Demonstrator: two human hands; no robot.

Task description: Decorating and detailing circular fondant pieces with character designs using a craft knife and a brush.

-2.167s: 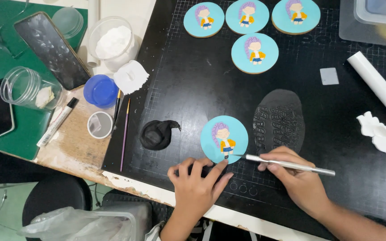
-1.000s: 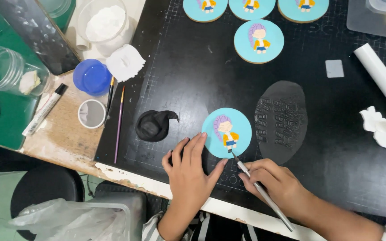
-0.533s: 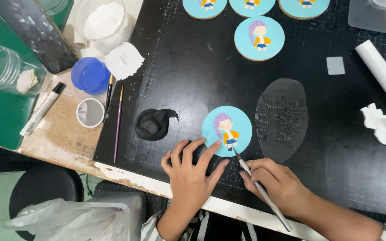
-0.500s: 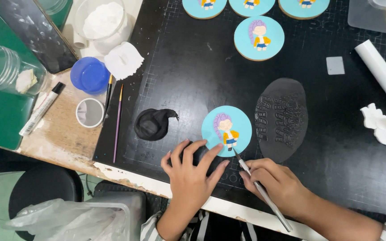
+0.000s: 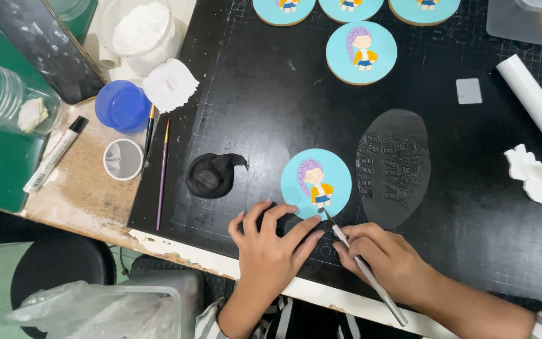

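Presently, findings as follows.

Left hand: the left hand (image 5: 270,246) lies flat on the black mat (image 5: 265,81) at lower centre, fingers spread apart and holding nothing; the fingertips (image 5: 288,209) reach the lower left edge of the round blue cookie (image 5: 316,183). Whether they press on it cannot be told.

Right hand: the right hand (image 5: 389,258), lower right of centre, has its fingers closed together on a thin metal tool (image 5: 365,271). The tool's tip sits at the lower edge of the cookie; its far end points to the bottom edge of the frame.

Cookie: middle of the frame, flat on the mat, with a small figure with purple hair and a yellow top on it. Fine detail of the figure is too small to make out.

Black lump: a dark lump (image 5: 212,175) lies left of the cookie, apart from it. A second dark piece under the left palm is mostly hidden.

Black sheet: an oval embossed sheet (image 5: 394,167) lies just right of the cookie.

Top edge: four more blue cookies (image 5: 361,51); three are cut off by the frame.

Right side: a white roller (image 5: 534,100), partly cut off, and a white lump (image 5: 533,177) below it.

Upper left: blue lid (image 5: 122,105), two brushes (image 5: 162,164), a white pen (image 5: 55,154), a glass jar (image 5: 2,100), a bowl of white powder (image 5: 140,26).
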